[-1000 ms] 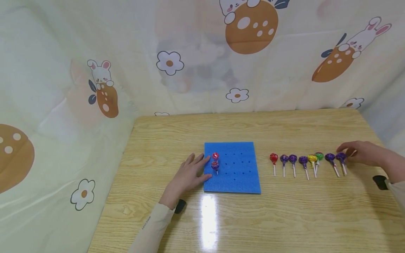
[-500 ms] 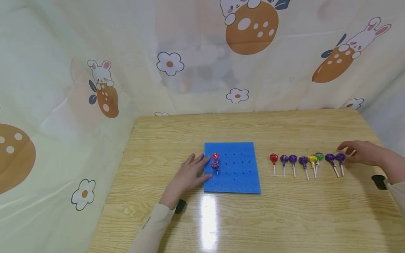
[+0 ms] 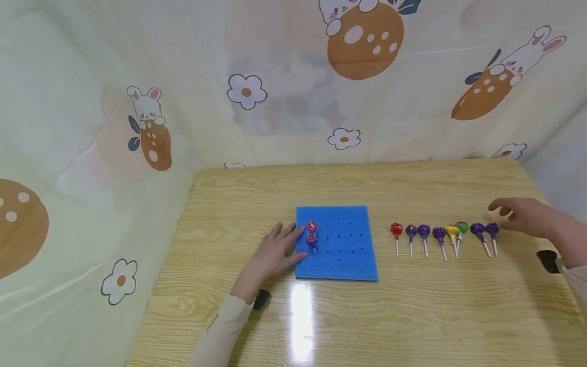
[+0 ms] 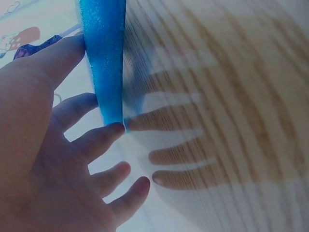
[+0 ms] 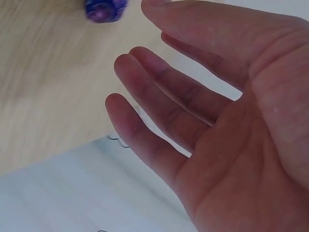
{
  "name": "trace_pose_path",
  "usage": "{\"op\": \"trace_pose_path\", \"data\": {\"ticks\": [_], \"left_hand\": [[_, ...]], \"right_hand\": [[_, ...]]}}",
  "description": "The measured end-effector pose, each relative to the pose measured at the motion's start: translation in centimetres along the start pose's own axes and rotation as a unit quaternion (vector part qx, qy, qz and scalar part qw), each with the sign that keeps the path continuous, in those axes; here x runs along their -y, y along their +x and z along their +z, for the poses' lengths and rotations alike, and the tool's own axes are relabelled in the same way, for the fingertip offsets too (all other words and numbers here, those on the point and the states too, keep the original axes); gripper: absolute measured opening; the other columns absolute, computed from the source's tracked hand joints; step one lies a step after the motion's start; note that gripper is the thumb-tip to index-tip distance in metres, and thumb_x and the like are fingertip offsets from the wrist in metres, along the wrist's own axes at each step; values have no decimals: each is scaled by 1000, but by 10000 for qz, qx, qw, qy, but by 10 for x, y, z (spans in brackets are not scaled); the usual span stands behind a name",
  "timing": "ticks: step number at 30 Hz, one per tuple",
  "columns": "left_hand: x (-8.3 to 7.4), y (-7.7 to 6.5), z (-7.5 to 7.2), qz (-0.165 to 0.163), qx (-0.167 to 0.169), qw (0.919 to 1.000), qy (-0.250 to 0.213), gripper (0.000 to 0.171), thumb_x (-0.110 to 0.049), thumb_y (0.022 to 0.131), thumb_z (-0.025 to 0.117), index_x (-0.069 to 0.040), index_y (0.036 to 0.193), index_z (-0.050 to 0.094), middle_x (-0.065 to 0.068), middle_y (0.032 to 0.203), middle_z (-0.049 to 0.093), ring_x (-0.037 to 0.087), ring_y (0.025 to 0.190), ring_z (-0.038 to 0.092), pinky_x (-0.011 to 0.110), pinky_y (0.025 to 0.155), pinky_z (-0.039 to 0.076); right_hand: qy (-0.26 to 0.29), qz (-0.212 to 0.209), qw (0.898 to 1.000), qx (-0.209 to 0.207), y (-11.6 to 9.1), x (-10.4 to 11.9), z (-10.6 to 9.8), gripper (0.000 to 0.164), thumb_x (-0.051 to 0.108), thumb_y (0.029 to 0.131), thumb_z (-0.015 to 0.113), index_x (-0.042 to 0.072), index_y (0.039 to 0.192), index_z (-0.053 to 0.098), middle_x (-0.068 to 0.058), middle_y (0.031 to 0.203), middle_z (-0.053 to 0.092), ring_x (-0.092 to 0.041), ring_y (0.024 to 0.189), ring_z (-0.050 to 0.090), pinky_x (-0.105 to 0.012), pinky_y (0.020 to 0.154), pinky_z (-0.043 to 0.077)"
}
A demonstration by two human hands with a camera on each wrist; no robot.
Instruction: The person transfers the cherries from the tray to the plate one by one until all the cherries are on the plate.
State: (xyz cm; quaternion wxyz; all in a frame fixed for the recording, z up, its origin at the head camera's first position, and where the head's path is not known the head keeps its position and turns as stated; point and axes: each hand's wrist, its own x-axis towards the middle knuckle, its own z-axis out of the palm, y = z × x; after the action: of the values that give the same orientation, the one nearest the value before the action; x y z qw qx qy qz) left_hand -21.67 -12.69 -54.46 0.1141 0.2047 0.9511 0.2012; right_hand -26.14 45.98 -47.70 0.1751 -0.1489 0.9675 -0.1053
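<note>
My left hand (image 3: 271,255) lies with spread fingers at the left edge of a blue foam board (image 3: 339,270); in the left wrist view its thumb and fingertips touch the board's side (image 4: 106,58). Two lollipops stand in the foam near that edge, a red one (image 3: 312,226) and a purple-red one (image 3: 312,240). My right hand (image 3: 527,216), fingers loosely bent and holding nothing, is just beside the rightmost purple lollipop (image 3: 492,228). In the right wrist view a purple wrapper (image 5: 105,9) shows beyond the thumb, apart from the fingers.
Several lollipops lie in a row right of the board, among them a red one (image 3: 396,230), a yellow one (image 3: 452,231) and a green one (image 3: 462,226). Small holes dot the foam. A patterned curtain (image 3: 284,122) hangs behind the wooden table (image 3: 412,316).
The rightmost purple lollipop has shifted slightly left, closer to its purple neighbour. My right hand has come off it, up and away a little. The left hand has stayed in place.
</note>
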Motion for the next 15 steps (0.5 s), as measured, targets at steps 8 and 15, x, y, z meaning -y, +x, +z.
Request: {"op": "trace_pose_path", "data": {"ticks": [8, 15], "left_hand": [[0, 0, 0, 30, 8, 10000, -18, 71, -55, 99, 55, -30, 160, 29, 5, 168, 24, 38, 156, 11, 66, 121, 19], [0, -1, 0, 26, 17, 10000, -32, 70, -54, 99, 55, -30, 159, 29, 5, 168, 24, 38, 156, 10, 67, 121, 19]], "right_hand": [[-196, -361, 9987, -311, 0, 30, -4, 40, 0, 88, 70, -14, 123, 56, -32, 107, 66, -45, 92, 68, -54, 76, 57], [-248, -513, 9971, -507, 0, 54, -1, 43, 3, 90, 70, -11, 128, 55, -32, 118, 62, -46, 100, 65, -55, 80, 56]]}}
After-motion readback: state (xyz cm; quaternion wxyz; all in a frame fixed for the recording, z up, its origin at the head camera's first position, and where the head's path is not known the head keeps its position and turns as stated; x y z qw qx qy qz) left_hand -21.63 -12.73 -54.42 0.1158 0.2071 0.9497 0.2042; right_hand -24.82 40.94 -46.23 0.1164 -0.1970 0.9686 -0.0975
